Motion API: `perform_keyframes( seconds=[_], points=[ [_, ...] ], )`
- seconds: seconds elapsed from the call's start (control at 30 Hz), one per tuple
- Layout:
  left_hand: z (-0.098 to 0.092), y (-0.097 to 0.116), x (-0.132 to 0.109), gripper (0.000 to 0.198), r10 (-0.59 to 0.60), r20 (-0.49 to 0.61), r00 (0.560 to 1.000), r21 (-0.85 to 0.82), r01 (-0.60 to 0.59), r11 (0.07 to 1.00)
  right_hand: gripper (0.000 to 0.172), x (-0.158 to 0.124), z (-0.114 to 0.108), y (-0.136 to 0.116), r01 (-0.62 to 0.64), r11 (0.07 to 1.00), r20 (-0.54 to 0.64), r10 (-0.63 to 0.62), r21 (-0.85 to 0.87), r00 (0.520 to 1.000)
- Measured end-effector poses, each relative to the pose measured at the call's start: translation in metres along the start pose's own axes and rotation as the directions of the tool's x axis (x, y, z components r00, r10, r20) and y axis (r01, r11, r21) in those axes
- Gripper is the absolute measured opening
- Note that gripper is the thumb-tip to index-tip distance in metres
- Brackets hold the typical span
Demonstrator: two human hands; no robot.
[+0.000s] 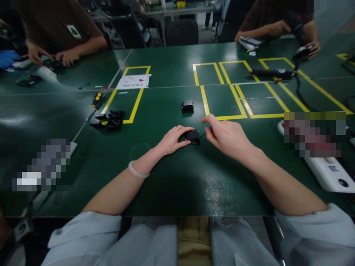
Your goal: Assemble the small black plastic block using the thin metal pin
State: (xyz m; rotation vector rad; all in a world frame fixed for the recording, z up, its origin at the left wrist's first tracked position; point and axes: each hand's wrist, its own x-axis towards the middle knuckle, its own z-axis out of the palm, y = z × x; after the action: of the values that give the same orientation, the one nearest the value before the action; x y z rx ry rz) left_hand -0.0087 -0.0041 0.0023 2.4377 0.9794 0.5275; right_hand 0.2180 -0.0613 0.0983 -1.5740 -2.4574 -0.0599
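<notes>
My left hand (176,139) grips a small black box-shaped part (194,136) on the green table, thumb on its near side and fingers on its far side. To the right of it, my right hand (226,135) is closed in a pinch. A thin dark piece (203,135), a cable or a slim shaft, runs from those fingers to the right side of the part; I cannot tell which it is. Just beyond my hands stands a second, similar black box-shaped part (188,106), touched by neither hand.
Black bracket-like pieces (109,121) and a yellow-and-black screwdriver (97,99) lie left. Yellow tape (230,118) marks rectangles on the green table (166,177). A white device (331,173) is at right. Two people (66,57) work across the table, one beside a black stick-shaped tool (273,73).
</notes>
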Motion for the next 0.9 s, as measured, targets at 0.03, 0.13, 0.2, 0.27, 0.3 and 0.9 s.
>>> perform_keyframes(
  seconds=[0.03, 0.13, 0.2, 0.27, 0.3, 0.9],
  points=[
    [0.0000, 0.0000, 0.0000, 0.049, -0.001, 0.001, 1.000, 0.000, 0.001, 1.000, 0.032, -0.0002, 0.0004, 0.0000, 0.002, 1.000, -0.007, -0.002, 0.008, 1.000],
    [0.0006, -0.0008, 0.0000, 0.049, 0.007, -0.008, 1.000, -0.004, -0.007, 1.000, 0.033, -0.0001, 0.0009, 0.0002, -0.004, 1.000, 0.001, 0.004, 0.004, 1.000],
    [0.0011, -0.0015, 0.0000, 0.050, 0.011, -0.012, 1.000, -0.006, -0.011, 1.000, 0.037, 0.0003, 0.0010, 0.0006, -0.014, 1.000, 0.021, 0.014, -0.027, 1.000],
    [0.0014, -0.0019, -0.0001, 0.050, 0.011, -0.008, 1.000, -0.008, -0.011, 1.000, 0.040, 0.0007, 0.0010, 0.0011, -0.021, 0.998, 0.036, 0.024, -0.067, 0.999],
    [0.0015, -0.0020, -0.0002, 0.050, 0.010, -0.006, 1.000, -0.008, -0.010, 1.000, 0.039, 0.0009, 0.0010, 0.0014, -0.023, 0.997, 0.038, 0.027, -0.080, 0.999],
    [0.0014, -0.0020, -0.0008, 0.049, 0.003, -0.009, 1.000, 0.004, -0.003, 1.000, 0.034, 0.0008, -0.0005, 0.0009, -0.010, 0.997, 0.038, 0.013, -0.076, 0.999]
  ],
)
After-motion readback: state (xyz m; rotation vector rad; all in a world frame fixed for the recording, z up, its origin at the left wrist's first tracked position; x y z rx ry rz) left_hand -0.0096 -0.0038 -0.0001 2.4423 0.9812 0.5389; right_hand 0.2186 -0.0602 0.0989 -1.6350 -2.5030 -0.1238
